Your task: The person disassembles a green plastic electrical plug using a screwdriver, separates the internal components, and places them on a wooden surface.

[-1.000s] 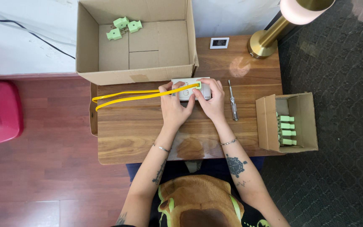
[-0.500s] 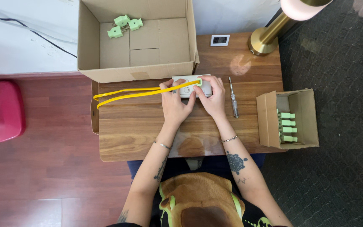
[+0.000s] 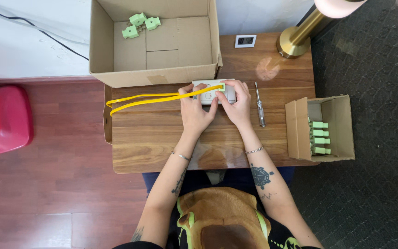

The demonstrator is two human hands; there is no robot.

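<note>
1. Wooden desk stands against a pale wall, over reddish floorboards on one side and dark patterned carpet on the other; a red plastic object sits on the boards well apart from it.
2. Near the far edge of the desk lies a small white rectangular device, its long axis running left to right, just in front of the large open cardboard box.
3. A yellow cable lies in two strands; it ends at a green fitting on the device's top face and trails off to the person's left, looping back near the desk's left edge.
4. The left hand rests on the left part of the device, fingers curled over it and pressing down, the cable passing beside them.
5. The right hand grips the right part, fingers bent over the far edge and thumb on the near side, next to the green fitting. Both hands are closed on the device, which lies directly beneath the fingertips.
6. A slim screwdriver lies just beside the right hand, its shaft pointing away from the person; that hand is clearly the nearer one.
7. Further right, a small cardboard box holds a row of green connectors; three more green connectors lie in the large box's far corner.
8. A brass lamp base and a small white display unit stand at the far right of the desk.
</note>
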